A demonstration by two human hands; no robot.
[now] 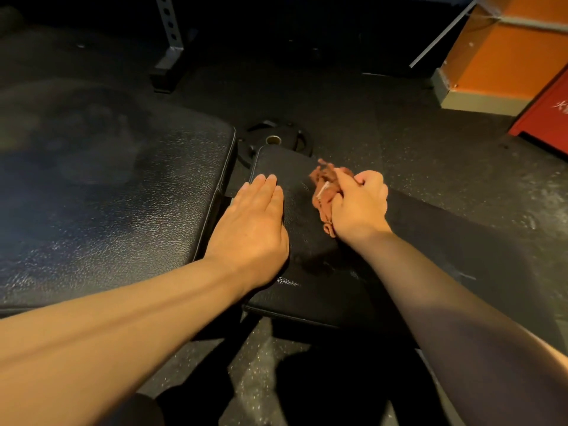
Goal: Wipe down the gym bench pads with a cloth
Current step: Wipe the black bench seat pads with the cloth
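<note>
While right hand (358,204) grips one cloth (324,186), two pads (107,186) (307,272)

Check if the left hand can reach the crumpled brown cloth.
Probably yes: the left hand rests flat on the small black seat pad, nothing between it and the brown cloth the right hand grips.

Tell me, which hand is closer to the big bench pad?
Left. The left hand lies flat on the small pad, at its edge beside the big pad. The right hand grips the cloth on the small pad's far side.
</note>
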